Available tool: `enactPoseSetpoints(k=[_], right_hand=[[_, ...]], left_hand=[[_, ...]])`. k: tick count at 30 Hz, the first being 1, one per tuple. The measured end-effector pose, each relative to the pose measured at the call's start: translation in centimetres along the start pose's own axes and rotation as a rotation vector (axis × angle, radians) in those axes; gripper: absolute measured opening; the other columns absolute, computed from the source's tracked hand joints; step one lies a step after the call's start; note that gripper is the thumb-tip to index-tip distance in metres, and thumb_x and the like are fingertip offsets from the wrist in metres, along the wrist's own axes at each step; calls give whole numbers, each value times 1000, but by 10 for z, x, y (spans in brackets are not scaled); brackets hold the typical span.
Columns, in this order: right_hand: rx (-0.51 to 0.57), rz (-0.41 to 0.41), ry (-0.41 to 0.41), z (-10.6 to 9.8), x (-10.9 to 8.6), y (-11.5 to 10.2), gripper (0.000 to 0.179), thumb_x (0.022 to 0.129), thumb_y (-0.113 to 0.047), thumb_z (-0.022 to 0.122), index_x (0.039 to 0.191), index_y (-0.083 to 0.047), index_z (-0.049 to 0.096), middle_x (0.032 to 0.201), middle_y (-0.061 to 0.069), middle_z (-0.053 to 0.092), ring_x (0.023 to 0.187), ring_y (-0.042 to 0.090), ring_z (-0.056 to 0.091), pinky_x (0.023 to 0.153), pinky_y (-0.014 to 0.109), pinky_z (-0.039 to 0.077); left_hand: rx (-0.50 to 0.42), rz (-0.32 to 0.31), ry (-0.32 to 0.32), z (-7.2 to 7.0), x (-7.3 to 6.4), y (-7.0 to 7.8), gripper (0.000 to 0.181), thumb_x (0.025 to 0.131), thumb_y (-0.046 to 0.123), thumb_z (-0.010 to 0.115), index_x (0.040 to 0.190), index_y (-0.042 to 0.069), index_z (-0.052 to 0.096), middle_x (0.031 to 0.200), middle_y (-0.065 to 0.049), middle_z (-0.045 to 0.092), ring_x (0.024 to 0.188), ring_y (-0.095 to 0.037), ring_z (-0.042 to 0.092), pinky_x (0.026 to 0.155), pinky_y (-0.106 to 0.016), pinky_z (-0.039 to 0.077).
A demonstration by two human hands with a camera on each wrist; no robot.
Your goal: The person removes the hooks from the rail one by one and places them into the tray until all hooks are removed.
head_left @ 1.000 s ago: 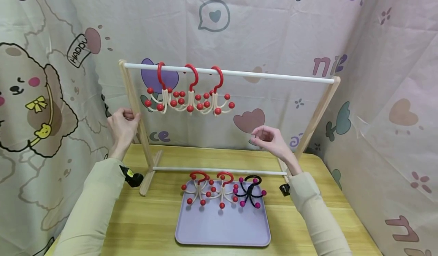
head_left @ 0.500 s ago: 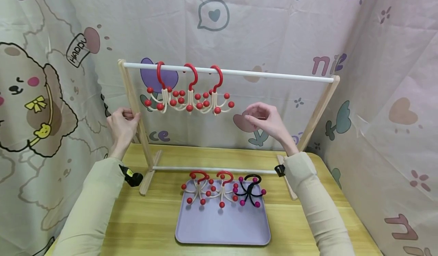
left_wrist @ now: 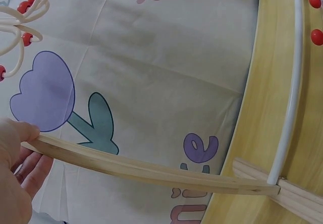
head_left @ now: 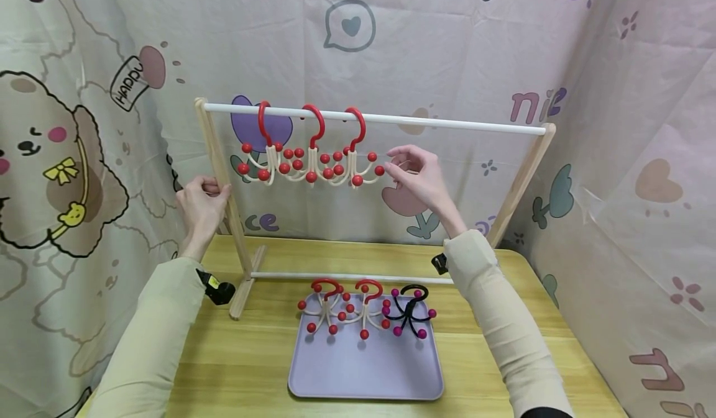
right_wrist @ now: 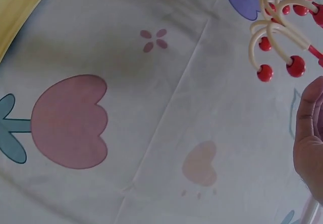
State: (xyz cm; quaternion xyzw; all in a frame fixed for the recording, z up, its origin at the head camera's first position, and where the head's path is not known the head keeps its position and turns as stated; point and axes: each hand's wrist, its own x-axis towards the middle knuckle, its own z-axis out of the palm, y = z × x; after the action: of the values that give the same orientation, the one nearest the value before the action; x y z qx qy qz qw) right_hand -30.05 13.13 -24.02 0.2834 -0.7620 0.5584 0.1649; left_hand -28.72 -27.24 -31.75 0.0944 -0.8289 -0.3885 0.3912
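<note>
Here's the left hand [head_left: 202, 210] pinching the left post [head_left: 212, 145] of the rack [head_left: 380, 120]; right hand [head_left: 422, 177], loosely curved and free, hovers just beside three red-hooked hangers [head_left: 312, 156] on the rack. Under it, wood-grained counter [head_left: 235, 368]; in front, lilac tray [head_left: 366, 368]; behind, cartoon-printed cloth [head_left: 447, 51].

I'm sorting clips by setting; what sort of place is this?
Possibly a makeshift recording booth: cartoon-printed cloth hangs behind a wood-grain table bearing a rack and a tray.
</note>
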Motion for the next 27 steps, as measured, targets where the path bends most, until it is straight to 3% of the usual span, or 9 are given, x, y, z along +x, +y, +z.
enactPoseSetpoints(k=[7,12,20,27], right_hand=[[-1,16,41,13,13,-7,31,91,-15,74,117,-1,68,85,-2,66,65,11,63,59,23,54],[10,5,67,24,20,-15,30,91,-12,73,117,2,67,85,0,66,68,21,66,63,32,59],[33,-6,112,37,31,-12,31,91,-11,73,118,4,66,83,0,65,60,7,62,57,25,56],[41,-8,155,46,38,-14,27,90,-13,74,113,-1,69,82,0,67,60,14,63,56,26,54]], left_hand=[[4,1,-8,-1,0,1,27,92,20,70,103,-5,71,95,-25,73,60,17,36,73,-22,36],[5,1,-3,0,0,0,28,92,20,70,103,-5,71,96,-26,73,60,17,36,74,-21,36],[11,-6,-8,0,0,0,28,92,21,71,103,-5,70,96,-25,73,59,18,37,70,-18,36],[7,-13,-4,0,0,1,27,92,20,71,103,-6,70,95,-26,73,60,17,37,73,-20,36]])
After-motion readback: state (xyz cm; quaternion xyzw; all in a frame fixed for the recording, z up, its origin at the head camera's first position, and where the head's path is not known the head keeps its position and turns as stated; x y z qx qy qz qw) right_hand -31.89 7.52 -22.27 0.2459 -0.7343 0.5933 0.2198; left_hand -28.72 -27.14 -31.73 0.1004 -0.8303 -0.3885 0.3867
